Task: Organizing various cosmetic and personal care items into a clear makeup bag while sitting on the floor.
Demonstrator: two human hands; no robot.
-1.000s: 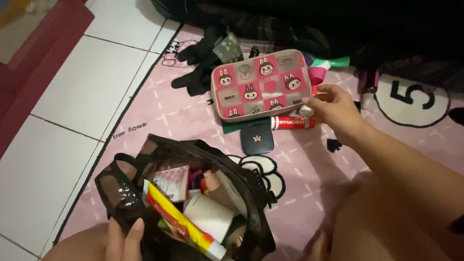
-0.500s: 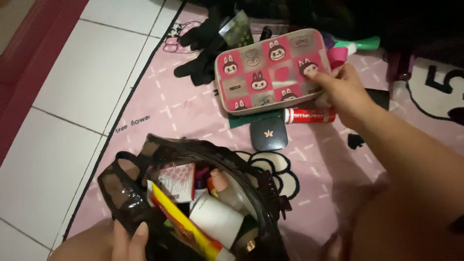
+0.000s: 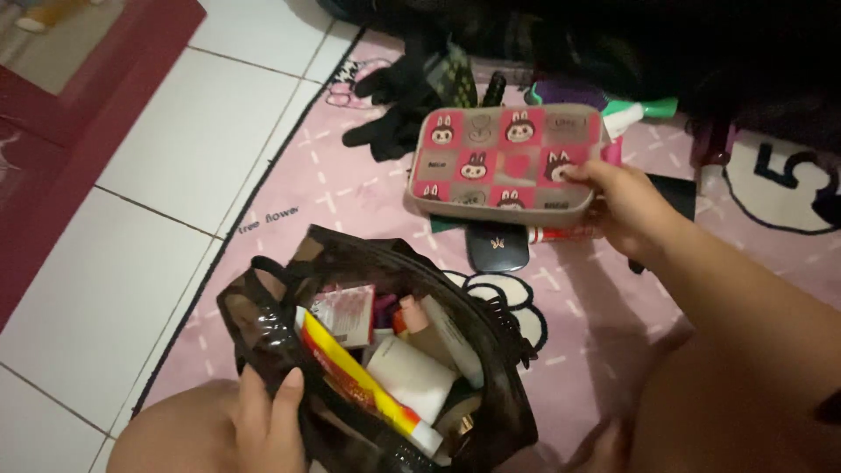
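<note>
My right hand (image 3: 620, 203) grips the right end of a pink and grey checkered pouch (image 3: 499, 162) with cartoon faces, lifting it slightly off the pink mat (image 3: 350, 197). My left hand (image 3: 267, 420) holds the near rim of an open black mesh bag (image 3: 263, 324). Inside that bag are a yellow and red tube (image 3: 359, 385), a white bottle (image 3: 412, 377) and a small pink box (image 3: 346, 314). Under the pouch lie a black compact (image 3: 498, 250) and a red tube (image 3: 561, 233), both partly hidden.
Black gloves (image 3: 394, 131) and dark clothing lie beyond the pouch. A green and white bottle (image 3: 644, 109) sits at the back right. White floor tiles (image 3: 158, 201) and a dark red rug (image 3: 53, 149) are to the left. My bare legs are at the bottom.
My right hand moved from the small things beside the pouch onto the pouch's right end and has raised it, covering part of the compact and red tube. The left hand stayed on the bag.
</note>
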